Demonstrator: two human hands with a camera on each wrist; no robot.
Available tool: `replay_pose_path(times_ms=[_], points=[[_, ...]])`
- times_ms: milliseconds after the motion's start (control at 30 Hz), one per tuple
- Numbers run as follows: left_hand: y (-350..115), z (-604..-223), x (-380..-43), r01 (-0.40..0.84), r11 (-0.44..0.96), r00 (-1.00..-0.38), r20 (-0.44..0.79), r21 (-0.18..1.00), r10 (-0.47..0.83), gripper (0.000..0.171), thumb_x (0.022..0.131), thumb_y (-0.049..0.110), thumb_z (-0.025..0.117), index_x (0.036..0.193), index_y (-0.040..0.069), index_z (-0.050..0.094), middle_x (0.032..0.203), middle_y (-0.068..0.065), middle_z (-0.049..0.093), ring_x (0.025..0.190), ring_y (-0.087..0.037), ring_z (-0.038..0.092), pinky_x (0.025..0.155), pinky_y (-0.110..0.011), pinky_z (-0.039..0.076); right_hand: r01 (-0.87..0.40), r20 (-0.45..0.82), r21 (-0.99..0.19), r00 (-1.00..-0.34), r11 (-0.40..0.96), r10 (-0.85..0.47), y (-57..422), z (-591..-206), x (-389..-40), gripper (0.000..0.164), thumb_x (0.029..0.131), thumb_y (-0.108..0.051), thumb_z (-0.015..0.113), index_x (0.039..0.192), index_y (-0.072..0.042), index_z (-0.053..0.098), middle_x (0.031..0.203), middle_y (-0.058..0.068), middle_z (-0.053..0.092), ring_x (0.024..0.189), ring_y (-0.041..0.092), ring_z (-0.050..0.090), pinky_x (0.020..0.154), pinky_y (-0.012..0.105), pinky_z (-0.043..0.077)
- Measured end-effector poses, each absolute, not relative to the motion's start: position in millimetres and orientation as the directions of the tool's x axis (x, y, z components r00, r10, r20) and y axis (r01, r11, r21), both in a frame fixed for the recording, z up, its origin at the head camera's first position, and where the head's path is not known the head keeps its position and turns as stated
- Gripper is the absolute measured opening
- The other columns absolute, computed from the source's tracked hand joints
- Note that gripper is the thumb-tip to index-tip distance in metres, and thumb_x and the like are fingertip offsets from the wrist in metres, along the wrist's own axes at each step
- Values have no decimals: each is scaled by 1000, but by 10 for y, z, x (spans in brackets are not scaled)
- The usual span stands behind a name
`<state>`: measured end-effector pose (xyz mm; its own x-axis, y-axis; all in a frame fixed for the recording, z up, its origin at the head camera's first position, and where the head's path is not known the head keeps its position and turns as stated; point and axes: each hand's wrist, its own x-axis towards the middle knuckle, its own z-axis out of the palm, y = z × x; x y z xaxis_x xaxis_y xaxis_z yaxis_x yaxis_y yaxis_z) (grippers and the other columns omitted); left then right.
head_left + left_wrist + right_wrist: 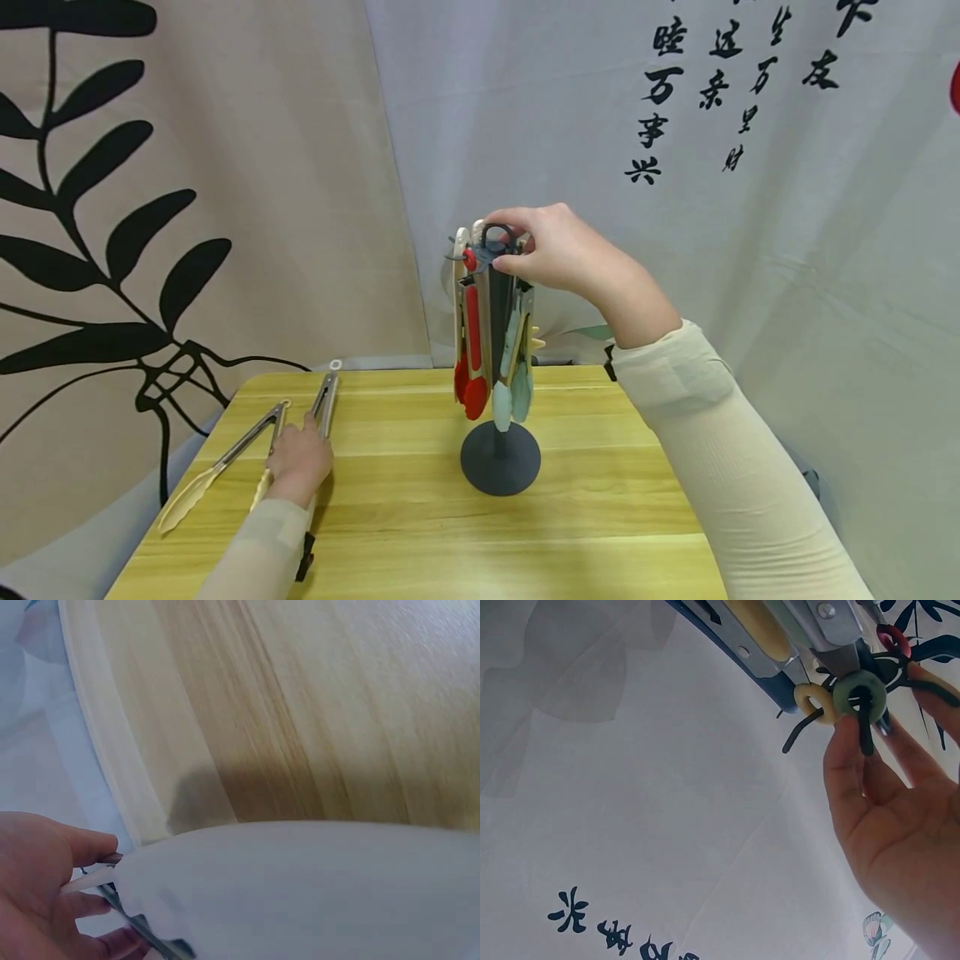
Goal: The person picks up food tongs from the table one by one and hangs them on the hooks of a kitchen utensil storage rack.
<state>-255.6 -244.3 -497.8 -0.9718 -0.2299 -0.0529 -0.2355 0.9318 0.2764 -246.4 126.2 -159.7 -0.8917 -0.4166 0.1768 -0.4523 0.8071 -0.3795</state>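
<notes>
On the table's left side my left hand [300,460] grips a pair of metal tongs [327,400] with a pale ring at the end. In the left wrist view the fingers curl about its metal arms, and a large, blurred white tip [300,892] fills the foreground. My right hand [558,250] holds the top of a dark rotating rack [500,458], fingers and thumb about its hooks. Red tongs [474,350] and mint-green tongs [519,383] hang from it. In the right wrist view a green ring [841,697] and a yellow ring [808,697] sit on hooks beside my right hand.
Another pair of tongs with cream tips [187,500] lies spread beside my left hand, near the left edge of the wooden table [615,508]. A printed cloth backdrop [300,167] hangs behind the table.
</notes>
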Motion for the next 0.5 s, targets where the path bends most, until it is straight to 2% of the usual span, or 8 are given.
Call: replay_pose_path(times_ms=[233, 367, 500], points=[[-2431, -4945, -2541, -207, 936, -977, -16, 284, -211, 64, 96, 23, 46, 147, -6, 20, 112, -45, 38, 97, -57, 46, 70, -67, 45, -442, 170, -379, -897, 813, -408, 1258, -1597, -2466, 51, 91, -25, 62, 139, -26, 46, 120, 4, 60, 96, 19, 62, 83, 34, 51], [-2400, -4895, -2524, -182, 931, -980, 15, 315, -197, 65, 96, 24, 47, 148, -4, 19, 108, -43, 40, 90, -52, 48, 62, -57, 47, -442, 170, -380, -897, 813, -408, 1252, -1593, -2464, 50, 91, -25, 62, 138, -26, 47, 119, 5, 60, 94, 18, 62, 84, 34, 51], [-2353, -4861, -2524, -161, 935, -981, 56, 317, -188, 68, 96, 25, 49, 149, -2, 18, 105, -40, 44, 87, -47, 50, 60, -51, 45, -444, 172, -377, -896, 813, -409, 1245, -1587, -2468, 50, 90, -25, 63, 138, -25, 48, 120, 6, 61, 98, 19, 61, 86, 36, 51]])
